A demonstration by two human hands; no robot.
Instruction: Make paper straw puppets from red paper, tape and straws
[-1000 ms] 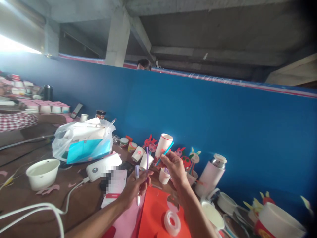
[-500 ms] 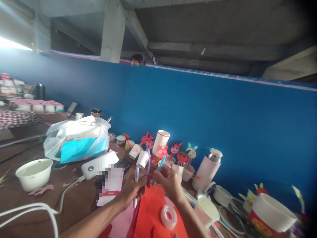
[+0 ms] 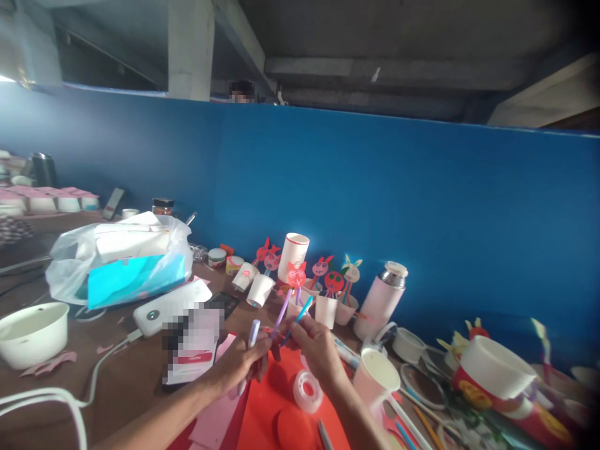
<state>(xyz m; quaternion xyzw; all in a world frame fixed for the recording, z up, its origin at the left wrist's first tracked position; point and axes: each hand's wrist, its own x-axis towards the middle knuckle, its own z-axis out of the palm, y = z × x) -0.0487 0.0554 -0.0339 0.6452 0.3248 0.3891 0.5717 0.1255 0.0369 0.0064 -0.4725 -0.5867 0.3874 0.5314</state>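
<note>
My left hand (image 3: 246, 362) is closed around a white pen-like stick with a pale purple end (image 3: 254, 333). A thin purple straw (image 3: 282, 312) rises by its fingertips; which hand grips that straw is hard to tell. My right hand (image 3: 315, 344) pinches a blue straw (image 3: 304, 307), which slants up from the fingers. The two hands are close together above a red paper sheet (image 3: 257, 406). A clear tape roll (image 3: 300, 400) lies on that sheet by my right wrist. Just beyond the hands, a red cat-face cutout (image 3: 296, 274) stands on straws in a paper cup.
Several paper cups with animal cutouts stand along the blue partition (image 3: 398, 187), beside a pink thermos (image 3: 380, 300). To the left are a plastic bag (image 3: 70, 250), a white power bank (image 3: 164, 309) and a phone (image 3: 199, 356). A paper cup (image 3: 376, 378) stands right of my forearm.
The view has turned right and slightly down, so the table things appear farther left. Both hands keep their holds and remain close together; the purple straw leans more to the right.
</note>
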